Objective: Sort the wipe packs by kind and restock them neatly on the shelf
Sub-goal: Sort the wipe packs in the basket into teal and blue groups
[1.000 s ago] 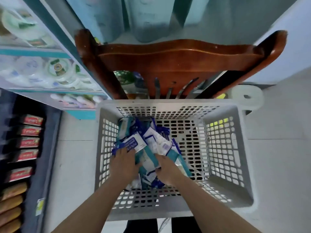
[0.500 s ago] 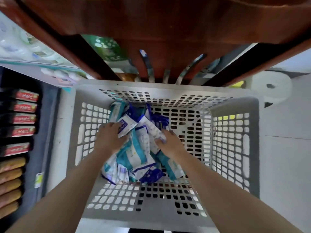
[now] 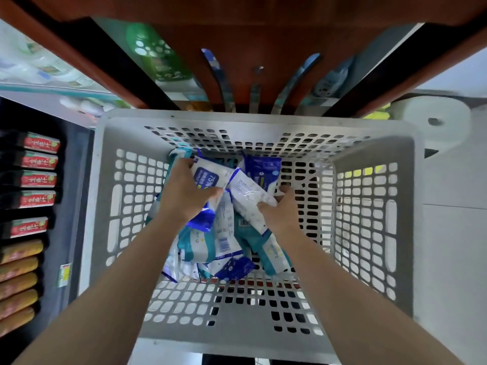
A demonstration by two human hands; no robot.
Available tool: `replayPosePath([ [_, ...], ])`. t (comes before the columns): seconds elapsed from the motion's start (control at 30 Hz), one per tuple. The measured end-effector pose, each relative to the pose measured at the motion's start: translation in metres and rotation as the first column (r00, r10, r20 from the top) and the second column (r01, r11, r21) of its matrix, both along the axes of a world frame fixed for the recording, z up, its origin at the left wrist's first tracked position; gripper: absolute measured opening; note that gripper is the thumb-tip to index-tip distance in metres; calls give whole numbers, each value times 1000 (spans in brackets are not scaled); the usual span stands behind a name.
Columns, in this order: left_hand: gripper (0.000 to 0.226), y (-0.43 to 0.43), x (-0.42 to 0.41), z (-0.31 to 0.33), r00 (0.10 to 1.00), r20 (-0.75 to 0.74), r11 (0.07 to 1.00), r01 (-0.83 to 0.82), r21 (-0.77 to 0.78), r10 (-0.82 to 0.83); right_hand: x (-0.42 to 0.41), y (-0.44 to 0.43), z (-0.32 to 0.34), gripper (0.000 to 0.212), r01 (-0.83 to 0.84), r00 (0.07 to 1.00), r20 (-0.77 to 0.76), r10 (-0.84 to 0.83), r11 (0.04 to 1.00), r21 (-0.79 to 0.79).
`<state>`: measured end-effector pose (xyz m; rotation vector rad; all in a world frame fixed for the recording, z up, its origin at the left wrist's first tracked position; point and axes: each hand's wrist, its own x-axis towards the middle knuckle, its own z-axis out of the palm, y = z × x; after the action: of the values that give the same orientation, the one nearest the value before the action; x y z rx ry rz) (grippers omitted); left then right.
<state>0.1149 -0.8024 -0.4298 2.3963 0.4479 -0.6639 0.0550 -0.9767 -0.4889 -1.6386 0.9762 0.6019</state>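
Two slick packs we grip may drop into the grey perforated plastic basket (image 3: 237, 117): white-and-blue wipe pack (image 3: 208, 175) in left hand (image 3: 184, 192), white wipe pack (image 3: 247, 197) in right hand (image 3: 284, 215).

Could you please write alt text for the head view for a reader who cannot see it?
The left hand grips a white-and-blue pack and the right hand a white pack, above a pile of wipe packs in a grey perforated basket. A wooden chair stands beyond.

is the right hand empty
No, the right hand grips a white wipe pack inside the grey basket.
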Motion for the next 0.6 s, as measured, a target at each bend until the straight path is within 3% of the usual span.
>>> replayPosePath([
  [0.13, 74, -35, 3, -1, 999, -14, 982, 45, -186, -48, -6, -15, 4, 18, 111, 993, 37, -115, 989, 102],
  [0.23, 55, -59, -1, -9, 995, -94, 953, 15, -302, -45, -15, -28, 8, 15, 225, 971, 37, -237, 954, 196],
  [0.37, 55, -74, -16, -29, 975, -223, 925, -94, -367, 11, -21, -41, 17, 17, 349, 922, 23, -388, 853, 388],
  [0.5, 36, -81, -25, -43, 912, -338, 850, -361, -384, 235, -24, -48, 18, 8, 380, 908, 28, -418, 851, 362],
  [0.6, 34, -92, -28, -45, 843, -421, 746, -510, -429, 334, -24, -54, 18, 8, 400, 904, -6, -428, 838, 372],
])
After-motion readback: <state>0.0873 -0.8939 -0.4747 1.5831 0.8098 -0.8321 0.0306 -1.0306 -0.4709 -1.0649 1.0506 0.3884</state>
